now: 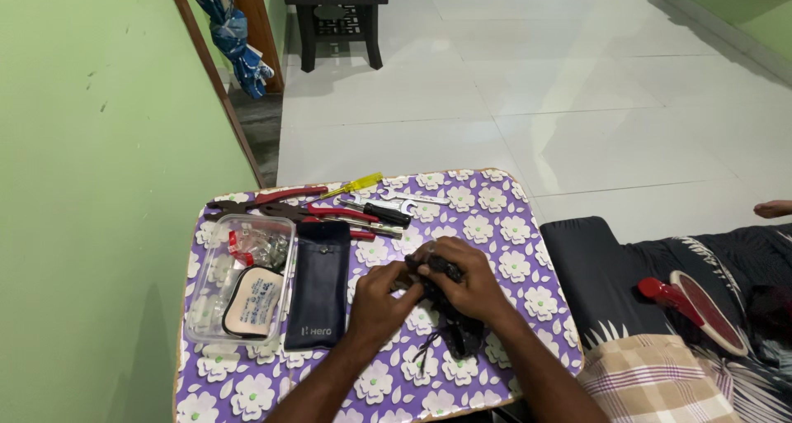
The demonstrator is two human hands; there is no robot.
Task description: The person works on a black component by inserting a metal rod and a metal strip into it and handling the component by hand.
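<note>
Both hands meeting over the middle of the small table (pixel 247 382), toward its right half. Left hand (pixel 375 303) curled, fingertips pinched onto the upper end of a small black device (pixel 450 307). Right hand (pixel 470 283) closed over the same piece from the far side, fingers wrapped. Black device lying partly on the floral purple cover, a thin black cord (pixel 425 349) trailing from its near end toward the near edge. Exact kind of device not readable; mostly hidden under the fingers.

Step in hand, by judgement: working at a joint or fastening at the top of the device, two-handed grip, no tool taken up. Next move likely calling for a steady hold with the right and fine fingertip work with the left.

Containers:
- Clear plastic box (pixel 235 278) along the left edge, lid off or open; small metal parts (pixel 264 245) at its far end, a rounded white-and-brown packet (pixel 254 301) at its near end.
- Dark blue pouch (pixel 320 287) just right of the box, flat, flap closed; contents not visible.

Far edge: red-handled pliers (pixel 285 196), yellow-handled screwdriver (pixel 356 184), black-handled screwdriver (pixel 381 215), open-ended spanner (pixel 412 198), bunched close together.
</note>
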